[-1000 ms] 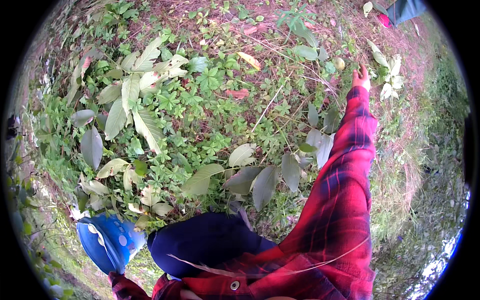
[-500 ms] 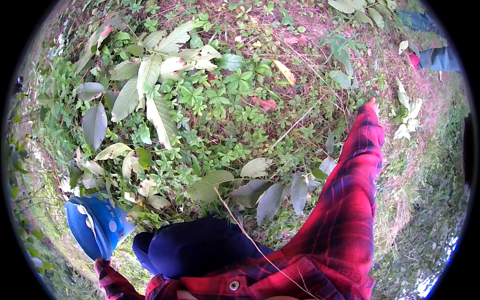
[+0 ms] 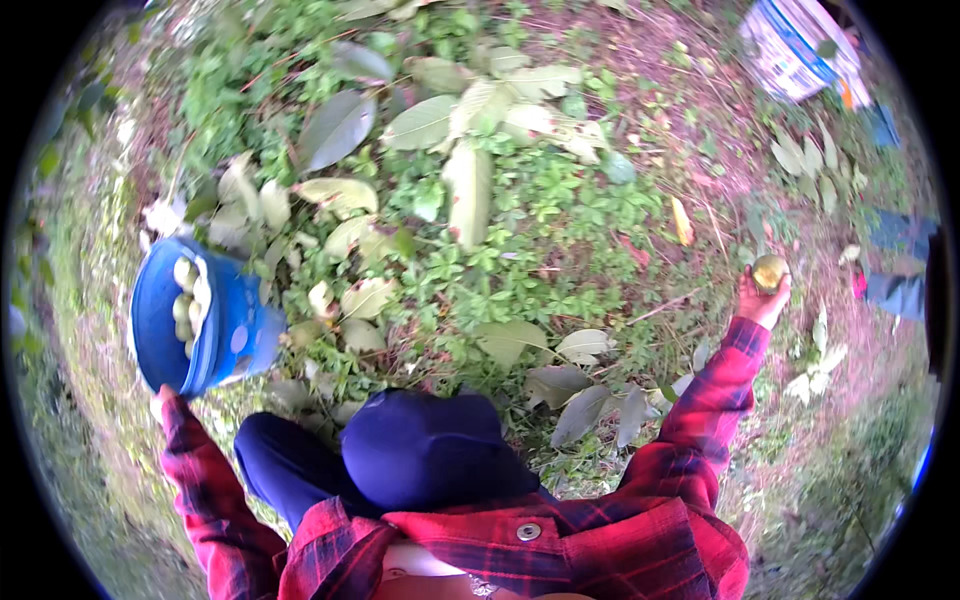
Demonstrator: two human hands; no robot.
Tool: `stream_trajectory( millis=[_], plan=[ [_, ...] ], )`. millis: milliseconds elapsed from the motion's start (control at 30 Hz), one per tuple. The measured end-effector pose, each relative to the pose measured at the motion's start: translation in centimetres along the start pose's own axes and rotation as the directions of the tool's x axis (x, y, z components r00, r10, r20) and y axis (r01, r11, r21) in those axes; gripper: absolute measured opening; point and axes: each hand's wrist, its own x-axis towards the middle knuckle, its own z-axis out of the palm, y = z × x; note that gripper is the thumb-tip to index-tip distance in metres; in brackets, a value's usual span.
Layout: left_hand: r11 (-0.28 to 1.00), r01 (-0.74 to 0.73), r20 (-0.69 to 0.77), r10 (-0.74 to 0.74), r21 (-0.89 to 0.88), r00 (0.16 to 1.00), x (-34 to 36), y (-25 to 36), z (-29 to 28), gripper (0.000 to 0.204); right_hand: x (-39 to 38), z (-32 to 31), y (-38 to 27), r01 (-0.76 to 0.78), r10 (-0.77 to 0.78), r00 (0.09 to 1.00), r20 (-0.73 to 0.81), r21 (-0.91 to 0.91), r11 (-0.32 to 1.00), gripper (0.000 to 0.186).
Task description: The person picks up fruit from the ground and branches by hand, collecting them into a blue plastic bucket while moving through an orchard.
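Note:
My right hand [image 3: 762, 304] is raised at the right, its fingers closed around a round yellow-green fruit [image 3: 769, 271] with a brownish patch. At the left, my left hand [image 3: 167, 395] grips the near rim of a blue bucket [image 3: 232, 325]. The bucket leans with its mouth toward the left. Several pale green round fruits [image 3: 184, 308] show inside it, partly hidden by the rim. Most of the left hand's fingers are covered by the bucket's edge.
Low green plants and large fallen leaves [image 3: 470, 190] cover the ground ahead. A white bucket with a blue band [image 3: 790, 50] stands at the far right. Blue-grey cloth [image 3: 900, 295], apparently another person's clothing, shows at the right edge. My bent knees [image 3: 425, 450] are in front.
My right hand has come back nearer from the ground and now shows a fruit in it. The view has shifted; fruits in the blue bucket and the white bucket are now visible.

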Motion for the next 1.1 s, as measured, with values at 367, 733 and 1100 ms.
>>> stream_trajectory(
  millis=[367,733,1100],
  plan=[
    [0.441,0.261,0.451,0.409,-0.859,0.793,-5.0,-5.0,-1.0,0.042,-49.2,38.3,13.7,0.471,0.097,-0.374,0.922,0.099,0.876,0.042],
    [0.916,0.009,0.208,0.081,-0.4,0.975,-18.7,-40.4,8.7,0.017,-49.1,41.3,24.3,0.865,0.239,-0.351,0.905,0.216,0.452,0.027],
    [0.946,-0.016,0.407,0.154,-0.325,0.9,-8.4,-34.6,15.5,0.037,-46.6,42.4,24.5,0.86,0.309,-0.126,0.943,-0.052,0.508,0.025]
  ],
)
